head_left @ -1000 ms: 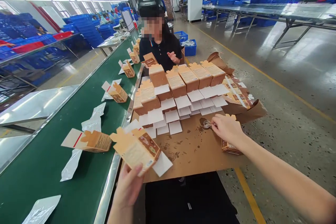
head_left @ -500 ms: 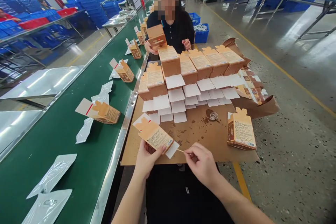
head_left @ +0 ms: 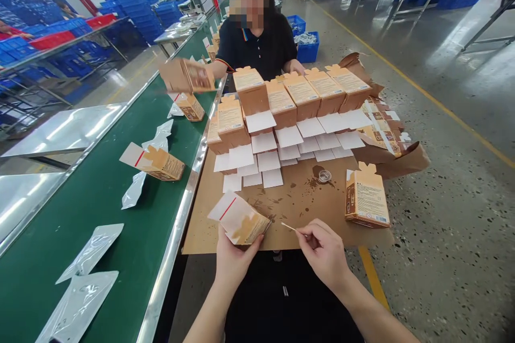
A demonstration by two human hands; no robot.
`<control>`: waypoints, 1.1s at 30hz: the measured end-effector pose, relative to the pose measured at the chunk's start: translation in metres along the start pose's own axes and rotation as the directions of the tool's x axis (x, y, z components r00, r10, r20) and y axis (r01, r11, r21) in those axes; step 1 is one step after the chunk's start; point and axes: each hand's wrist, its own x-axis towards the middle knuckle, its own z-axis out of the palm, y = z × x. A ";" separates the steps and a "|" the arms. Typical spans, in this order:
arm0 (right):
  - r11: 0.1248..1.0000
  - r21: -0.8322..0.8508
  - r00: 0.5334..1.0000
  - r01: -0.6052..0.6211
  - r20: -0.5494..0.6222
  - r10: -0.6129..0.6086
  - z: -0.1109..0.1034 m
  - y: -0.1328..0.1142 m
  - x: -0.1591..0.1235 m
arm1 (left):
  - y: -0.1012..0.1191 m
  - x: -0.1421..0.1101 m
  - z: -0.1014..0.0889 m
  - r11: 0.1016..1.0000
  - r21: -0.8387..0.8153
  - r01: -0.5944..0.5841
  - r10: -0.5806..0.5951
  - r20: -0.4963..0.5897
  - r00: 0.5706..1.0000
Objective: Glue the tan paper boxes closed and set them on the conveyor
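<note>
Kraft-brown cartons [head_left: 277, 99] stand in rows on brown paper [head_left: 205, 220], white cards fanned out in front, so plenty look done; one more carton [head_left: 367, 195] sits upright to the right, and others lie on the green conveyor belt [head_left: 80, 209]. Left hand [head_left: 237, 265] is curled around a red-striped carton [head_left: 239, 220], right hand [head_left: 324, 252] pinches a thin wooden stick [head_left: 288, 226]. Label print's too small to read, no brand visible.

Right now on my left the green conveyor belt [head_left: 48, 214] carries foil pouches [head_left: 90, 246] lying flat near its edge; a co-worker [head_left: 257, 48] in a dark polo faces me across the desk [head_left: 201, 225], blue crates [head_left: 308, 47] beyond, yellow floor line [head_left: 372, 273] off right!
</note>
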 end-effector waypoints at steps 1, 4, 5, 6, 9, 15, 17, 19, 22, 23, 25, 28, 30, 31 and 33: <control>1.000 0.002 1.000 -0.020 -0.008 0.020 -0.005 0.000 -0.002 | -0.002 -0.002 0.000 0.999 0.042 -0.019 0.020 -0.008 1.000; 0.996 0.013 0.996 -0.083 -0.032 0.083 -0.014 0.000 -0.009 | -0.007 -0.007 0.004 0.987 0.154 -0.049 0.058 -0.055 0.997; 0.994 0.019 0.994 -0.104 -0.037 0.105 -0.015 -0.001 -0.010 | -0.007 -0.008 0.007 0.983 0.177 -0.047 0.058 -0.055 0.997; 0.992 0.027 0.992 -0.122 -0.040 0.123 -0.016 -0.002 -0.011 | -0.007 -0.009 0.009 0.980 0.192 -0.050 0.061 -0.053 0.997; 0.986 0.053 0.987 -0.155 -0.029 0.157 -0.014 -0.005 -0.009 | -0.005 -0.009 0.012 0.972 0.219 -0.080 0.093 -0.048 0.995; 0.991 0.079 0.989 -0.108 -0.092 0.115 -0.018 -0.007 -0.006 | -0.001 0.019 -0.064 0.903 0.429 -0.021 0.168 -0.309 0.936; 0.992 0.070 0.989 -0.101 -0.099 0.108 -0.021 -0.005 -0.006 | -0.005 0.032 -0.110 0.872 0.480 0.090 0.178 -0.485 0.856; 0.994 0.064 0.992 -0.090 -0.084 0.095 -0.023 -0.002 -0.007 | -0.012 0.042 -0.150 0.872 0.458 0.174 0.155 -0.595 0.789; 0.995 0.063 0.996 -0.075 -0.052 0.079 -0.022 -0.001 -0.005 | -0.020 0.056 -0.184 0.901 0.397 0.175 0.128 -0.630 0.766; 0.995 0.066 0.996 -0.073 -0.041 0.076 -0.021 -0.001 -0.004 | -0.021 0.062 -0.189 0.905 0.394 0.163 0.136 -0.629 0.765; 0.994 0.080 0.997 -0.068 -0.018 0.069 -0.017 -0.002 0.000 | -0.018 0.072 -0.191 0.899 0.405 0.166 0.148 -0.638 0.756; 0.993 0.111 0.999 -0.050 -0.005 0.051 -0.015 -0.004 0.009 | -0.009 0.083 -0.188 0.901 0.390 0.190 0.115 -0.636 0.763; 0.992 0.122 0.999 -0.037 -0.007 0.038 -0.019 -0.005 0.015 | -0.003 0.085 -0.185 0.927 0.349 0.136 0.123 -0.626 0.770; 0.992 0.121 0.999 -0.033 -0.017 0.035 -0.023 -0.006 0.017 | -0.001 0.083 -0.183 0.942 0.325 0.086 0.147 -0.628 0.764; 0.994 0.103 0.998 -0.032 -0.049 0.037 -0.034 -0.007 0.019 | 0.000 0.077 -0.178 0.956 0.293 -0.019 0.210 -0.635 0.744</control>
